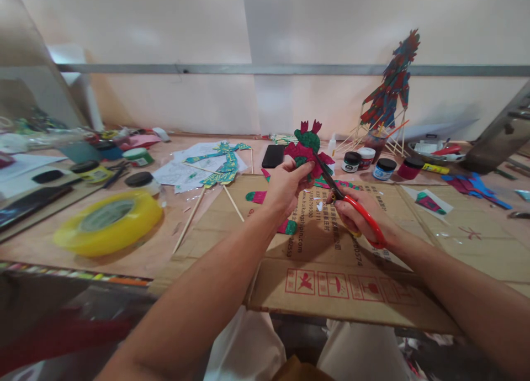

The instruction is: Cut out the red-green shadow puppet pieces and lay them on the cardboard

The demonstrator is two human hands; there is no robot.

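Trimming step in hand, by the look of it: red-handled scissors (336, 190) are on the lower right edge of the pink-and-green painted figure (307, 142), which I've got up off the cardboard sheet (271, 259). Left hand (289, 185) pinches the figure, thumb against fingers; right hand (361, 207) is wrapped round the scissor handles. Can't tell if the blades have bitten or just touch. I'd say next move calls for a steady left pinch, figure turned to feed the edge, blades kept off my left fingertips. Going outward from the figure: loose painted pieces (287, 226) on the cardboard at 6 to 8 o'clock, black phone (273, 156) at 9. Containers: at 3 o'clock, green-labelled jar (351, 162), white-lidded jar (366, 157), blue paint jar (384, 170) and magenta paint jar (409, 168), lids look on. Cup (375, 144) behind them, dark contents, can't make out what. Further out at 3, bowl (447, 158) with white and red items in it. At 9: clear jar (144, 185), whitish inside, dark lid; green-lidded jar (138, 157); yellow paint jar (89, 172), dark lid.
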